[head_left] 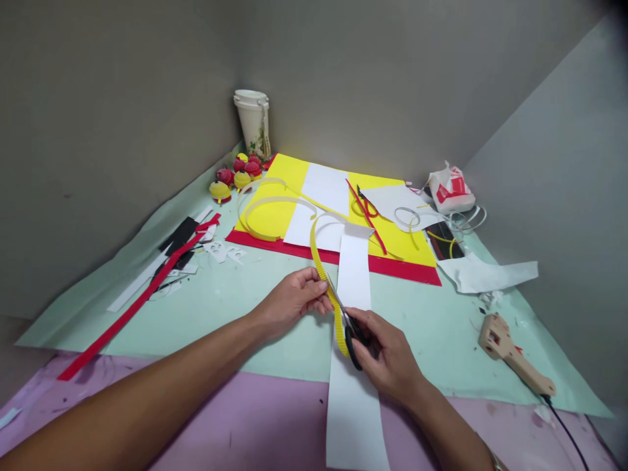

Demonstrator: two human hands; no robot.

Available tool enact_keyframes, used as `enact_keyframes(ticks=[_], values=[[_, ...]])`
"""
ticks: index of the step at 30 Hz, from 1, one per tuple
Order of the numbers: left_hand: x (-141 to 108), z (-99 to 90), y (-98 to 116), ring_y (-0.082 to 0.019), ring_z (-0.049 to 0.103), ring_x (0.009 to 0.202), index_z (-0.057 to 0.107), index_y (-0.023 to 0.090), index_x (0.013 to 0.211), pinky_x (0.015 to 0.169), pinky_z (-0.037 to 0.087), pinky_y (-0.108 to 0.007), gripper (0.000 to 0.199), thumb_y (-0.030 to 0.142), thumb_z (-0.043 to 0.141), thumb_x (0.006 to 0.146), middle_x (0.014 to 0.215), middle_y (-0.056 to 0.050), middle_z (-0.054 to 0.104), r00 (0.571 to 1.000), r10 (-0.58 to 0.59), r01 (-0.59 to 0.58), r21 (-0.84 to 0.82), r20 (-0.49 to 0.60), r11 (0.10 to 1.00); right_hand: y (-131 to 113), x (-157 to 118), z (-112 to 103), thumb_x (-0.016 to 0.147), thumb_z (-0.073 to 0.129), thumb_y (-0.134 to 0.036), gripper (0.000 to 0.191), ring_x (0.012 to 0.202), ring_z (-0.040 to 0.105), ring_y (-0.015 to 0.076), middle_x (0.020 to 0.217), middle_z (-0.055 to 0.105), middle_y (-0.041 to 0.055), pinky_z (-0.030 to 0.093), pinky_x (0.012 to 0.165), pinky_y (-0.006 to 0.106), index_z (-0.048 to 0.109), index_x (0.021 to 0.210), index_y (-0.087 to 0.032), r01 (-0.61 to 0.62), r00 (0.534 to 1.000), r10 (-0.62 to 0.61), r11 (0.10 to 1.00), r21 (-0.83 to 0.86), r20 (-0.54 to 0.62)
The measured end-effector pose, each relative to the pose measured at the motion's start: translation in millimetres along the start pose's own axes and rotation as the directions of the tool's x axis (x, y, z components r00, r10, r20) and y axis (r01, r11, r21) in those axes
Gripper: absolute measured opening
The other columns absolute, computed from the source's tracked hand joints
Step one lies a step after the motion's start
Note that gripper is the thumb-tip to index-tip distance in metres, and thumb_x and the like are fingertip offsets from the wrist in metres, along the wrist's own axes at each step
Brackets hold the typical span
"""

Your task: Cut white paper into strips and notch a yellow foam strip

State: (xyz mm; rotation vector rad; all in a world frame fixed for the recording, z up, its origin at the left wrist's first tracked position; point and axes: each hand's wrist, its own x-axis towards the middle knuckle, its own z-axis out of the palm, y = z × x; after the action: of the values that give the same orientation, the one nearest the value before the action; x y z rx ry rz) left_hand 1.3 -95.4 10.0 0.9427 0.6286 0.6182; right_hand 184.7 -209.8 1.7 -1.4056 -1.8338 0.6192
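Between the thumb and fingers of my left hand [299, 292] is a yellow corrugated paper strip [318, 260], which curls up toward the far side and hangs down at the right. My right hand [385, 350] grips black-handled scissors [353, 337], their blades pointing up and left along the yellow strip. Whether the blades bite into the strip is not clear. Beneath both lies a long white paper strip [356, 405] that reaches the near edge of the view. More curled strips [267, 235] rest on the yellow sheet [275, 212] beyond my hands.
A glue gun [515, 353] lies at the right, its cord running forward. Red strips [142, 297] and paper scraps [184, 235] are at the left. Red and yellow paper balls [220, 191] sit by a white cup [254, 124]. A tissue pack [451, 190] stands at the back right.
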Motion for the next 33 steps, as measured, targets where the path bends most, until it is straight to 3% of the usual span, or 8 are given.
enact_keyframes(ticks=[24, 33], values=[[0.3, 0.3, 1.9, -0.009, 0.06, 0.059, 0.055, 0.013, 0.086, 0.06, 0.046, -0.02, 0.021, 0.03, 0.068, 0.082, 0.069, -0.004, 0.067, 1.0, 0.002, -0.002, -0.013, 0.0, 1.0, 0.4, -0.1, 0.8, 0.085, 0.052, -0.02, 0.038, 0.066, 0.056, 0.0174, 0.085, 0.065, 0.0056, 0.048, 0.06, 0.028, 0.057, 0.123, -0.018, -0.001, 1.0, 0.001, 0.999, -0.033, -0.005], [-0.8, 2.3, 1.2, -0.009, 0.061, 0.059, 0.055, 0.013, 0.087, 0.059, 0.047, -0.02, 0.02, 0.028, 0.067, 0.083, 0.069, -0.003, 0.066, 1.0, -0.004, 0.005, -0.025, 0.011, 1.0, -2.9, 0.5, -0.3, 0.079, 0.055, -0.015, 0.042, 0.071, 0.058, 0.0179, 0.09, 0.065, 0.0052, 0.049, 0.065, 0.028, 0.056, 0.12, -0.02, -0.033, 0.999, 0.033, 0.999, 0.005, -0.008]])
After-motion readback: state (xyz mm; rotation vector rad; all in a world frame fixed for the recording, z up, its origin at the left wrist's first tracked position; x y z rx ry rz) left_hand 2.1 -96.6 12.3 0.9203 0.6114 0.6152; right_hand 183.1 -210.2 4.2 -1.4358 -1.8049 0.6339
